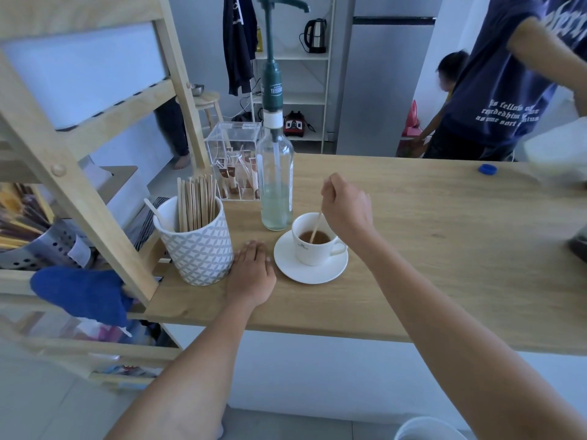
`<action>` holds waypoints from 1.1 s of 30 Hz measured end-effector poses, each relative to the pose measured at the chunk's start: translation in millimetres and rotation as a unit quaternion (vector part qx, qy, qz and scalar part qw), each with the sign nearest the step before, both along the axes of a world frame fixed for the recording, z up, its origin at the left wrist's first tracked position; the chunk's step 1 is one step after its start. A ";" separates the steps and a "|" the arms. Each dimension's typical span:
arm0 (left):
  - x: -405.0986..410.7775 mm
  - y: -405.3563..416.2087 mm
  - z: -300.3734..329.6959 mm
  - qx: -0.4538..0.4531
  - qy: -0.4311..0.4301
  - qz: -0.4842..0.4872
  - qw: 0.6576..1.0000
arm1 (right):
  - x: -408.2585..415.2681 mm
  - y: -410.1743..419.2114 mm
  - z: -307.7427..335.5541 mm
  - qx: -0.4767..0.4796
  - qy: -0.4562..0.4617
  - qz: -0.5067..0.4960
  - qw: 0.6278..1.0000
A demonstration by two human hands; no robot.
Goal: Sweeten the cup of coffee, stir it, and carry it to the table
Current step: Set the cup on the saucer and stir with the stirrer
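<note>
Right now the right hand [347,209] is raised over the white coffee cup [313,241], wrist bent and knuckles up, its grip pinched on the top end of a thin wooden stir stick [316,228]. The stick slants down and to the left, with its lower end in the brown coffee. The right forearm runs in from the lower right, above the desk [428,249].

The cup stands on a white saucer [309,269] near the front left part of the wooden desk, handle pointing right. The left hand [251,274] lies palm down on the desk, fingers straight and together, its grip released and holding nothing. It sits between the saucer and a patterned mug [198,249] full of wooden stir sticks, just beside both; the thumb may touch the saucer rim, though the angle leaves that unclear.

Just behind the cup stands a clear glass syrup bottle [275,182] with a tall green pump, a little pale liquid at its bottom. Left of the bottle is a clear acrylic box [233,160] holding sachets. A blue bottle cap [487,169] lies well apart at the far right of the desk.
</note>
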State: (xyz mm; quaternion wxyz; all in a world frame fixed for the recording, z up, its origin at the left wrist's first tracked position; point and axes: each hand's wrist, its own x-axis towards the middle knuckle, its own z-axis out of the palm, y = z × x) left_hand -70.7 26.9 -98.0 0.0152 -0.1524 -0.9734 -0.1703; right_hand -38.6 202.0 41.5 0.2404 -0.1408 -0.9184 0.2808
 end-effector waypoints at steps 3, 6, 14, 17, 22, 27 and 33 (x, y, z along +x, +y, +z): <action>0.0 0.2 0.2 -0.002 -0.004 0.001 1.000 | 2.0 10.1 -0.5 0.050 -0.003 -0.046 0.998; 0.1 0.5 0.9 -0.004 0.000 0.002 1.000 | -2.6 13.0 3.7 0.050 0.000 -0.062 0.997; 0.8 0.9 1.4 -0.004 0.001 0.001 1.000 | -0.7 2.9 -5.7 0.034 0.015 -0.013 0.999; 0.9 0.6 1.5 -0.002 0.000 0.000 1.000 | -1.8 13.3 -6.4 0.064 0.030 -0.046 0.996; 0.4 -0.4 0.7 -0.004 0.003 -0.002 1.000 | -15.5 8.5 -5.6 0.058 0.049 -0.011 0.997; 0.0 -0.1 0.9 -0.007 -0.003 -0.002 1.000 | -8.0 4.6 -14.6 0.061 0.094 0.084 0.990; 1.3 0.1 2.6 -0.011 -0.008 0.002 1.000 | 2.2 25.8 -12.1 0.081 0.142 0.070 0.984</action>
